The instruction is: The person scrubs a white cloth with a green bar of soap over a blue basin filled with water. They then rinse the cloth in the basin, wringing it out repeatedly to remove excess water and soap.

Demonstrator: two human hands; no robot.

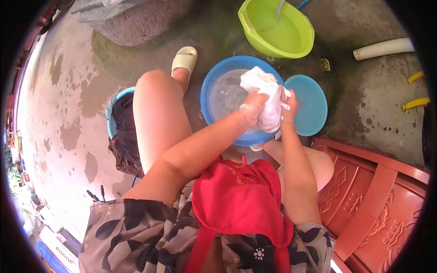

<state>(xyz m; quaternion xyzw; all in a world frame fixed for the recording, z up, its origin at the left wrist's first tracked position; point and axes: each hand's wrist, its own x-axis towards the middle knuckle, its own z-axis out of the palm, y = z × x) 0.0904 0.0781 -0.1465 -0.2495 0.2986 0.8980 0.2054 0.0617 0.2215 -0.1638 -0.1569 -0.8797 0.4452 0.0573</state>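
Observation:
Both my hands grip a bunched white wet cloth [269, 102] over the right side of a blue basin [209, 112]. My left hand [254, 105] is closed around its left side. On the other side, my right hand [290, 105] holds the cloth near its right edge, where thin white strips hang out by the fingers. Cloudy water with patches of foam [223, 92] lies in the basin. A smaller light-blue basin [312, 105] stands against the right side, partly behind my right hand.
Ahead stands a lime-green basin [251, 34] of water with a hose [280, 12] in it. Dark clothes [126, 123] fill a light-blue tub [110, 119] beside my left leg. An embossed red metal panel [368, 204] lies at right, near a white pipe [384, 48]. The concrete floor [71, 102] has wet patches.

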